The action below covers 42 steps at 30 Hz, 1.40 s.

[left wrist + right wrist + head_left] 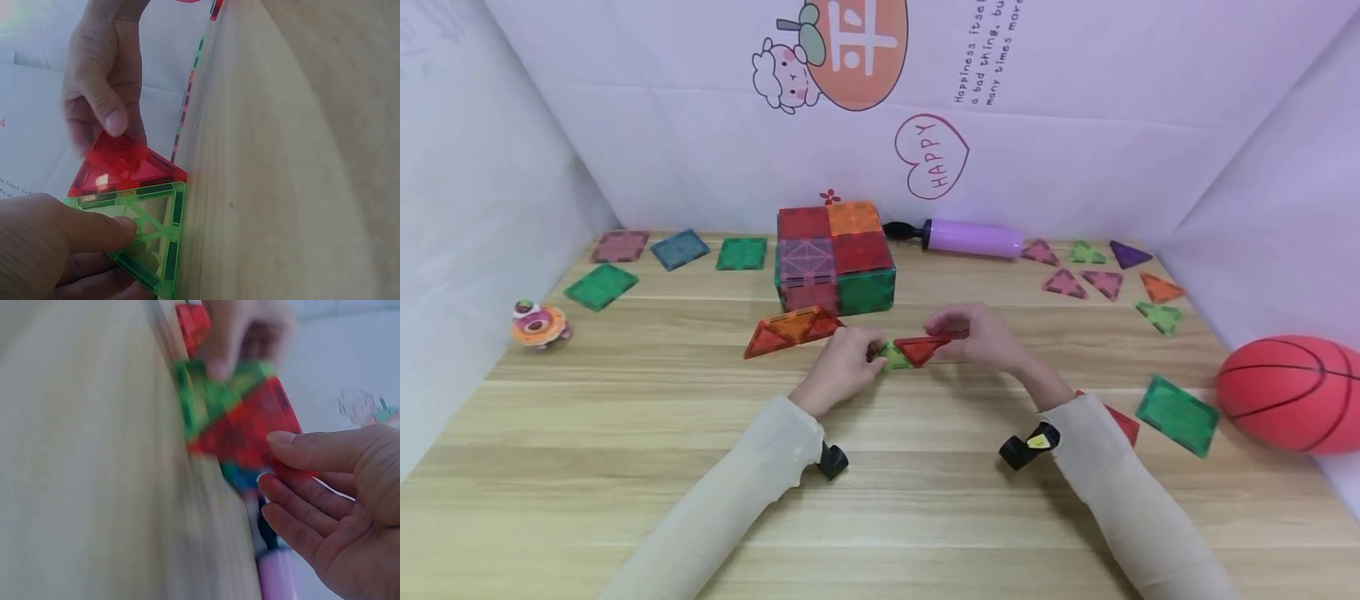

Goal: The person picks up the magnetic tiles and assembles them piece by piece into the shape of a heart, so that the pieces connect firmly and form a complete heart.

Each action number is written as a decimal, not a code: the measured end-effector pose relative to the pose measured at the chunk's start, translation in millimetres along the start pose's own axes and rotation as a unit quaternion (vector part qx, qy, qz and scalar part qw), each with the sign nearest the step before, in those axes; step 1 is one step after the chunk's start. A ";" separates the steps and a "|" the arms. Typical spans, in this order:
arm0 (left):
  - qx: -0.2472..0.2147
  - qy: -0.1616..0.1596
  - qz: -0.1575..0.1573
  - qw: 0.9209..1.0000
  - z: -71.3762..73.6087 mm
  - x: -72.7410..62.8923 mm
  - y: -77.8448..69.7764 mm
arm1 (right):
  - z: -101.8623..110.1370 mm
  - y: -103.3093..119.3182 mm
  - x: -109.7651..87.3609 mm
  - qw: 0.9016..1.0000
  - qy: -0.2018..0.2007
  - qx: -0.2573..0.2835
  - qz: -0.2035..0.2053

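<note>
Two triangular tiles in hand, one green (155,219), one red (125,169), edge against edge, held upright at mid-table in front of the person. Whether their lower edges touch the wooden table (925,508) or hang just above it, cannot tell.

Left hand (848,362): thumb and fingers drawn together, pinching the green tile, thumb flat on one face. Right hand (981,333): partly open, remaining fingers fairly long, thumb and forefinger pinching the red tile near its outer corner.

Handling, as judged: light, stiff, smooth plastic; likely slick under a dry thumb, not very fragile. Dark segments in the rims suggest magnets, so the joint probably folds like a hinge if only one side is supported. Best hold: flat faces or outer corners, fingertips clear of the shared edge.

Around: a standing strip of red and orange triangles (793,327) close by the left hand, easily knocked by its knuckles. Behind, a box of coloured tiles (835,260) limits forward reach; purple hand pump (973,238) beside it. Red tile (1122,423) partly hidden by the right sleeve, liable to be brushed. Farther right, green rectangular tile (1178,415), red basketball (1292,394), loose triangles (1103,284); well apart, no hindrance.
</note>
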<state>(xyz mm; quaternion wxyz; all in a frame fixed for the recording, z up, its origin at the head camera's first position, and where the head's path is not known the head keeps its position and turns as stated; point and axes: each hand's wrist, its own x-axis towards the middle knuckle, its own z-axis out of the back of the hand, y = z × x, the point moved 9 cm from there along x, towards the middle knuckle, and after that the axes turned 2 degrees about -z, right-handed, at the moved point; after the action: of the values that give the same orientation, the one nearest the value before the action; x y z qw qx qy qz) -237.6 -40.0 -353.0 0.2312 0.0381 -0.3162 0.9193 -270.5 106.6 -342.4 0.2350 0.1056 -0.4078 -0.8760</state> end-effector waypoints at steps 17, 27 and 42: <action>-0.009 0.009 0.004 1.000 -4.4 0.7 -2.7 | 125.0 -129.2 -7.3 0.953 0.011 -0.261 -0.156; -0.014 -0.004 0.004 1.000 -1.6 1.3 0.4 | 125.6 -123.9 -14.3 0.952 0.000 -0.258 -0.163; -0.006 0.003 0.006 1.000 -3.0 1.4 3.2 | 128.1 -141.3 -7.8 0.950 -0.071 -0.187 -0.238</action>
<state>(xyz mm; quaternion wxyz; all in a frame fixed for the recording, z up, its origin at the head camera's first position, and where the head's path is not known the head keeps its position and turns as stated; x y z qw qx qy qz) -240.1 -39.9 -356.9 0.2271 0.0318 -0.3214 0.9188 -358.0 274.3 -367.7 0.0053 0.0910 -0.2157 -0.9722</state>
